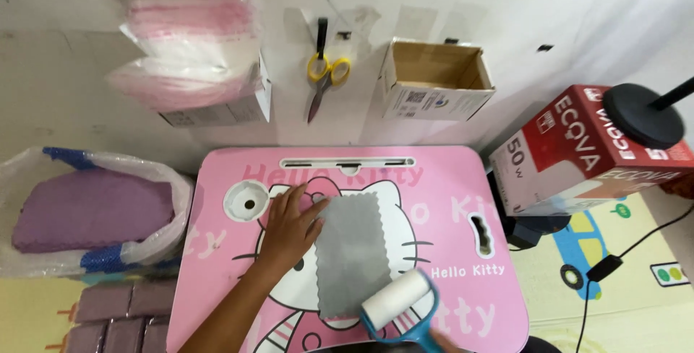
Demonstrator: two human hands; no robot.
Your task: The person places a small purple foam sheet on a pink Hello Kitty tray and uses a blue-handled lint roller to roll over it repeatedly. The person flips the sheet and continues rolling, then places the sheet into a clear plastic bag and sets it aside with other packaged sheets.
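Note:
A grey cloth (349, 252) with wavy edges lies flat on a small pink table (463, 179). My left hand (289, 226) presses flat on the table with its fingers on the cloth's upper left edge. A lint roller (396, 300) with a white roll and blue frame rests on the cloth's lower right corner. Its handle runs down to the bottom edge, where my right hand (448, 342) is only a blurred sliver, apparently holding it.
Yellow-handled scissors (323, 75) hang on the wall beside an open cardboard box (434, 82) and a box of pink bagged sheets (195, 57). A bag of purple cloths (87, 208) sits left. A red carton (578, 151) and black stand base (643, 114) are right.

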